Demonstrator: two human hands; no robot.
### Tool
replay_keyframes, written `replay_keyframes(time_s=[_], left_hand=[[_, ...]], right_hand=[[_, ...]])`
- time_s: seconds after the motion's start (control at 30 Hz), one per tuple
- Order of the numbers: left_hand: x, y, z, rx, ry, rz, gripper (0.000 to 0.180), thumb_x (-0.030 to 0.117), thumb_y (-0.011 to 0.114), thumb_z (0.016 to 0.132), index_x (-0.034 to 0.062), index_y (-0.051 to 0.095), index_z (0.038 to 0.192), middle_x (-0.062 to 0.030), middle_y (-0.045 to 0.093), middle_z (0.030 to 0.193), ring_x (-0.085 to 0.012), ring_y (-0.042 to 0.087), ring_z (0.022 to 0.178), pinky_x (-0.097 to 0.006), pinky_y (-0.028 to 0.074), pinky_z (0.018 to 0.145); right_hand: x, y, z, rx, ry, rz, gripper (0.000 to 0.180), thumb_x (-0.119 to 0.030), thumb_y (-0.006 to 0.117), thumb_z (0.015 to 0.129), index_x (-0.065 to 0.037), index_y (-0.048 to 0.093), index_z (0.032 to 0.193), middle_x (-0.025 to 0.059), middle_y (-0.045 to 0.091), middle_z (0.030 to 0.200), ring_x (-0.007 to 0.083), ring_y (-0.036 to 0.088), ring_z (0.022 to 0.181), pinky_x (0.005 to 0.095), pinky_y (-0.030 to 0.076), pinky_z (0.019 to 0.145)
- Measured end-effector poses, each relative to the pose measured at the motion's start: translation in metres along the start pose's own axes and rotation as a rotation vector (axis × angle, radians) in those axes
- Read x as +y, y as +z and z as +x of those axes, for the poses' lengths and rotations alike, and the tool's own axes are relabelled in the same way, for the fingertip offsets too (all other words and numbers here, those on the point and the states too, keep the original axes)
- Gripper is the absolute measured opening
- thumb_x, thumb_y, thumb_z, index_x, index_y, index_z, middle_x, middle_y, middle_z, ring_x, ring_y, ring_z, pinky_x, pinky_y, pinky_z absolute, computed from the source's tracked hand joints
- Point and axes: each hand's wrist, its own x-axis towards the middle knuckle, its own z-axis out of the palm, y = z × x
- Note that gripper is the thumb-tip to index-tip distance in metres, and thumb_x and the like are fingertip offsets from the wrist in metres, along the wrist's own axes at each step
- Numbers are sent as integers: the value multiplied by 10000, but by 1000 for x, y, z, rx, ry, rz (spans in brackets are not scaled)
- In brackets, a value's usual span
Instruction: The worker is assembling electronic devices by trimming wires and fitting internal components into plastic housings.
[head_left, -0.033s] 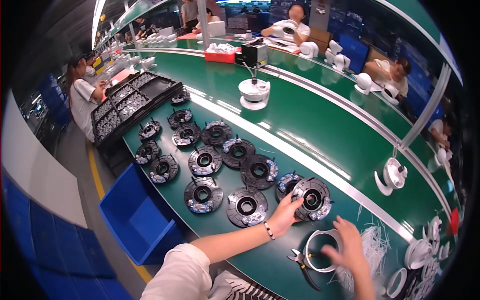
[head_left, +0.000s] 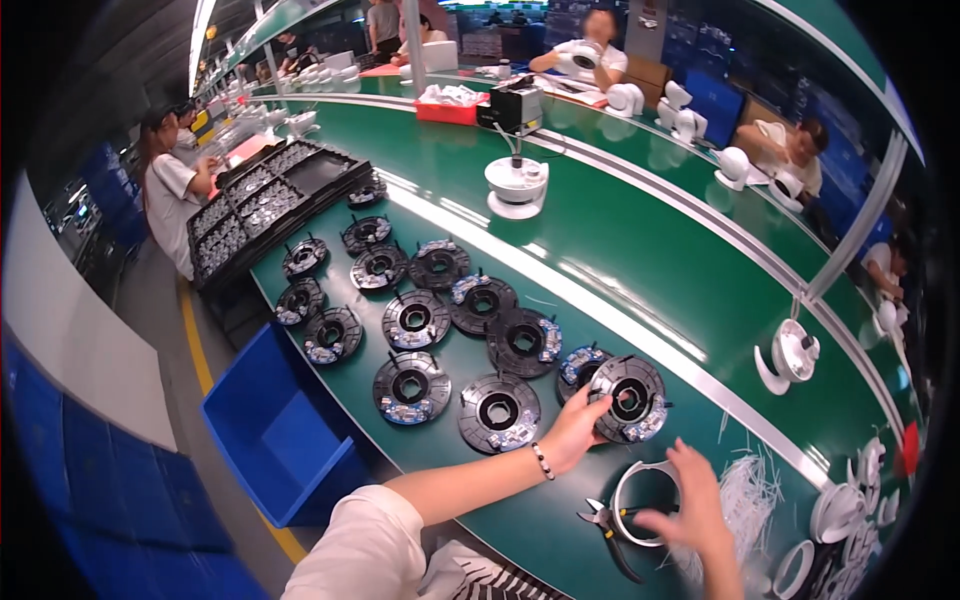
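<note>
We hold the round black disc (head_left: 648, 388) with our left hand (head_left: 572, 432), right of centre in the frame, its fingers and thumb clamped on the disc's lower-left edge. The disc is held up in front of another black disc (head_left: 578, 364), which it partly covers, and its ringed face turns toward us. Being round, it offers no long axis to line up with.

Our right hand (head_left: 702, 508), at the lower right of the frame, is empty as far as we can see, with thumb and fingers spread apart; it is a little blurred. The held disc lies up and to the left of it, near but not touching.

The relation that counts is with the white ring (head_left: 617, 497), which sits on the worktop (head_left: 540, 520) just below the held disc in the frame. The right hand is the nearer one: its thumb overlaps the ring's right side in this view, though we cannot tell whether it touches. The left hand is above and to the left of the ring, clear of it.

The pliers (head_left: 622, 562) lie just to the ring's lower left, their length slanting from upper left to lower right. A heap of thin white strips (head_left: 748, 492) lies beyond the right hand's fingers, to the right.
</note>
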Motion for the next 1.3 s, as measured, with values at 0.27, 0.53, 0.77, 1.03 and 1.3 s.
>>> replay_keyframes(time_s=[0.27, 0.53, 0.77, 1.03, 1.3], left_hand=[[-11, -4, 5, -3, 16, 11, 329, 136, 412, 900, 62, 355, 1215, -66, 480, 1168, -180, 500, 1051, -382, 435, 872], [-1, -6, 6, -58, 149, 51, 382, 25, 402, 834, 19, 379, 1215, -105, 467, 1209, -225, 477, 1090, -411, 422, 886], [-8, 3, -4, -270, 115, 58, 568, -86, 409, 702, 40, 333, 1250, -100, 441, 1219, -238, 459, 1094, -382, 385, 913], [-6, -1, -9, -607, -175, -187, 615, 238, 478, 732, 51, 307, 1293, -137, 357, 1298, -277, 324, 1217, -441, 229, 1025], [-2, 6, -2, -359, -266, -259, 528, 428, 278, 884, 37, 435, 1201, -134, 505, 1145, -252, 510, 1028, -399, 420, 892]], right_hand=[[-19, 2, -22, -62, 127, -22, 1091, -553, 769, 412, 35, 336, 1223, 274, 293, 1292, 473, 258, 1185, 516, 238, 963], [-18, -3, -11, -17, 146, 82, 1019, -354, 797, 447, 24, 301, 1253, 250, 309, 1262, 413, 315, 1162, 448, 267, 977], [-5, -3, 32, 515, 180, 608, 1048, -307, 811, 496, -1, 217, 1303, 193, 366, 1233, 292, 388, 1149, 370, 320, 954], [-23, 12, 42, 365, 183, 552, 1104, -372, 796, 478, 41, 185, 1299, 272, 270, 1285, 390, 276, 1198, 436, 266, 980], [-22, 12, 43, 281, 8, 389, 1086, -350, 818, 454, -3, 244, 1309, 252, 232, 1340, 373, 275, 1223, 428, 258, 990]])
